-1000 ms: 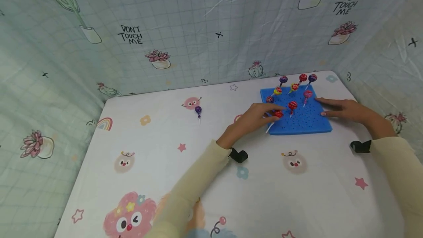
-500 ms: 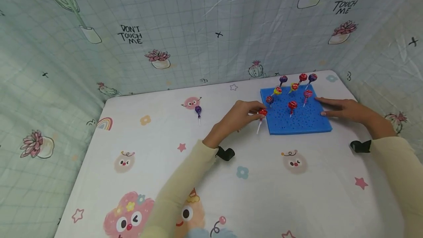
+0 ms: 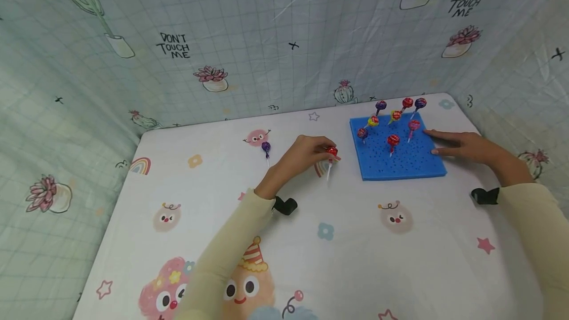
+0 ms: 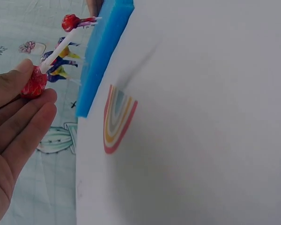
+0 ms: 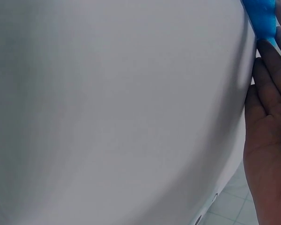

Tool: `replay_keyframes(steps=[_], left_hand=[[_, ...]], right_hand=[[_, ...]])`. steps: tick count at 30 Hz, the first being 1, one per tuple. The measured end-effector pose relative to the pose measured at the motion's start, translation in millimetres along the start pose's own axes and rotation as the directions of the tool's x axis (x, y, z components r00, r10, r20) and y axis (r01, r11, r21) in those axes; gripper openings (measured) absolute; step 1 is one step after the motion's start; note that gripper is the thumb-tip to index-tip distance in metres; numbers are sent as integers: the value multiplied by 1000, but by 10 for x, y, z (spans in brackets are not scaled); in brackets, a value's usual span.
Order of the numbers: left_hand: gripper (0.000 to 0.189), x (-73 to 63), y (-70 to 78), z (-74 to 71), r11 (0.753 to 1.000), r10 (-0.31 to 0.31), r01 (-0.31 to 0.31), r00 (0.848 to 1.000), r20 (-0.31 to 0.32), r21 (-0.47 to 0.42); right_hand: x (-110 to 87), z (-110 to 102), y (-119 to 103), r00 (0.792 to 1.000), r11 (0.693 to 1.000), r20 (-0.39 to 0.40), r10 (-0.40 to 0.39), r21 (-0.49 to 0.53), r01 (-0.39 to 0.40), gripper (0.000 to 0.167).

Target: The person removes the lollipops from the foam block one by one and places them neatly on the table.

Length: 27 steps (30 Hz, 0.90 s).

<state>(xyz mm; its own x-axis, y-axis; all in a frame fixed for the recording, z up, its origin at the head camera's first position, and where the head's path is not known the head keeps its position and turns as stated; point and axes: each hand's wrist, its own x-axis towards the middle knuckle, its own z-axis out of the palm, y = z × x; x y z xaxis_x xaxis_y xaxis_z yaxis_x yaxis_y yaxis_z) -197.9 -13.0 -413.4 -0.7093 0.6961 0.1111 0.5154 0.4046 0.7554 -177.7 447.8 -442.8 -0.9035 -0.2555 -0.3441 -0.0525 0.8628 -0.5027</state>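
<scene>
In the head view my left hand (image 3: pixel 306 153) pinches a red-wrapped lollipop (image 3: pixel 331 152) by its candy end, left of the blue foam board (image 3: pixel 400 167). Its white stick slants downward. The left wrist view shows the same red lollipop (image 4: pixel 34 84) between thumb and fingertips, apart from the board. Several lollipops stand stuck in the board, among them a red one (image 3: pixel 393 140), a pink one (image 3: pixel 414 125) and a yellow one (image 3: pixel 373 121). My right hand (image 3: pixel 467 148) rests at the board's right edge with fingers extended; in the right wrist view its fingers (image 5: pixel 271 65) touch the blue board (image 5: pixel 262 18).
A purple lollipop (image 3: pixel 266 147) lies on the white patterned table (image 3: pixel 284 112), left of my left hand. A printed curtain (image 3: pixel 266 23) rises behind the table's back edge, and another side of it hangs at the right.
My left hand has drawn leftward away from the board, carrying the red lollipop from above the board's left edge to above the table. The right hand stays at the board's edge.
</scene>
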Motion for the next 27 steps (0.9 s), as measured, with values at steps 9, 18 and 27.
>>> replay_keyframes(steps=[9,18,27], left_hand=[[27,-99,-126,-53,999,-1,0,1000,-22,-48],[30,-174,-219,-112,999,12,-13,999,-43,-30],[29,-277,-302,-248,999,-43,41,996,-80,-27]], right_hand=[[-7,-1,-8,1000,1000,5,1,8,-1,77],[-11,-2,-28,1000,1000,10,5,1,-5,76],[-12,-16,-39,1000,1000,7,0,-2,0,76]])
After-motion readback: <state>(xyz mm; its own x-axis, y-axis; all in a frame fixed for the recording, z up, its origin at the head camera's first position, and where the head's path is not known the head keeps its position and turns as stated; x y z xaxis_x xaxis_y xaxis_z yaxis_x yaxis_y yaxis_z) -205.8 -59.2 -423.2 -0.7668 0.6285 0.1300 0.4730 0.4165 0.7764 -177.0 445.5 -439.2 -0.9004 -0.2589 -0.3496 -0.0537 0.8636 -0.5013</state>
